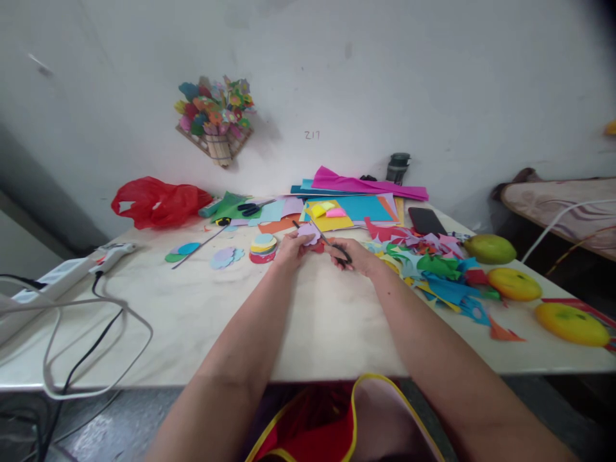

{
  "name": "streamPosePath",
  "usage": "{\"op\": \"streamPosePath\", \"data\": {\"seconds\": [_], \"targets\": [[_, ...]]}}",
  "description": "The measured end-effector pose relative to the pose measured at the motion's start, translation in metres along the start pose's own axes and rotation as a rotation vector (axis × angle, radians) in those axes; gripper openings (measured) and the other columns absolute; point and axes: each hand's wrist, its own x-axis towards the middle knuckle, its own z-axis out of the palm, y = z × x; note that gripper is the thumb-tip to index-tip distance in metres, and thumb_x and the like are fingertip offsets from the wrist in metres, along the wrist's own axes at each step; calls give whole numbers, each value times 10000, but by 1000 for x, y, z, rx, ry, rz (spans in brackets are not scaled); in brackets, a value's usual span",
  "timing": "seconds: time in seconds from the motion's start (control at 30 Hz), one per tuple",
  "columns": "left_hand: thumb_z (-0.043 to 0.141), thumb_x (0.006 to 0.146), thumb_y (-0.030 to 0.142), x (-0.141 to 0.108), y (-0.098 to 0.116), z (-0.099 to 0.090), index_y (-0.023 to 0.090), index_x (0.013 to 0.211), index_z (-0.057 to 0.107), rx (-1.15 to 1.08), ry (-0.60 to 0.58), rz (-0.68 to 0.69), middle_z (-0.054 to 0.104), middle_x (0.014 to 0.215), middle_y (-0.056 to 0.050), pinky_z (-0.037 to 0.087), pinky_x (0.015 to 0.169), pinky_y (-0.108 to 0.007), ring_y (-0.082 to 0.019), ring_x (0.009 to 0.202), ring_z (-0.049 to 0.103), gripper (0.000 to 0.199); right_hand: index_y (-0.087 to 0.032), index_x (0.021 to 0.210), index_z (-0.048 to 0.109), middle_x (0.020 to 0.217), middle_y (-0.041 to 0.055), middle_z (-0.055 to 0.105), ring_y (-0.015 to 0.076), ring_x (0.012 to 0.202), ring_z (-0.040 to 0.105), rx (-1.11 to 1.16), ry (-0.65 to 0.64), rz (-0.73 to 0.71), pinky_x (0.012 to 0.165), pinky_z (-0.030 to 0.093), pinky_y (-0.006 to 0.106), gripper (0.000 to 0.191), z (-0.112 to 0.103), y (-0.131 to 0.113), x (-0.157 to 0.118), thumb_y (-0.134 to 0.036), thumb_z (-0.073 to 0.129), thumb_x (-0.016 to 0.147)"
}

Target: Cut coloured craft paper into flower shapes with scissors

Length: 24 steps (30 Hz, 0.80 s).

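Note:
Pinched in my left hand (pixel 292 249) is a small lilac paper piece (pixel 308 233) with a scalloped edge. My right hand (pixel 356 255) grips a pair of scissors (pixel 342 254) by the dark handles, and the blades reach up to the lilac paper. Just left of my left hand sits a stack of round paper discs (pixel 264 246) in several colours. Farther left lie pale scalloped paper pieces (pixel 226 257) and blue and green paper discs (pixel 188 248). A bit of red paper shows beneath the lilac piece.
Colourful paper scraps (pixel 443 276) spread over the right side, near a dark phone (pixel 427 221) and yellow mangoes (pixel 514 283). Coloured sheets (pixel 366 208) and a second pair of scissors (pixel 255 207) lie at the back. A red plastic bag (pixel 158 202), power strip (pixel 52 282) and cables occupy the left.

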Motion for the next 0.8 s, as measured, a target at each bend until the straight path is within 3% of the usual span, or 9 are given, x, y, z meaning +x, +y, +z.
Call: {"op": "streamPosePath", "data": {"seconds": [0.57,0.8], "targets": [[766,567,56,-1,2,-1,87,758,664,-17,-10,8,697,716,-66,576,758,-327,-164,666,668,219,-172,726,543,447,-45,499,72,335,410,15,48,51,337,180,204,222,8,-14,-8,-368,638,687],[750,572,55,0,0,-2,82,755,672,-18,-9,14,701,718,-71,580,723,-306,-160,657,667,201,-169,709,565,440,-47,491,74,346,409,34,47,49,361,221,205,228,5,-7,-3,-377,657,691]]}}
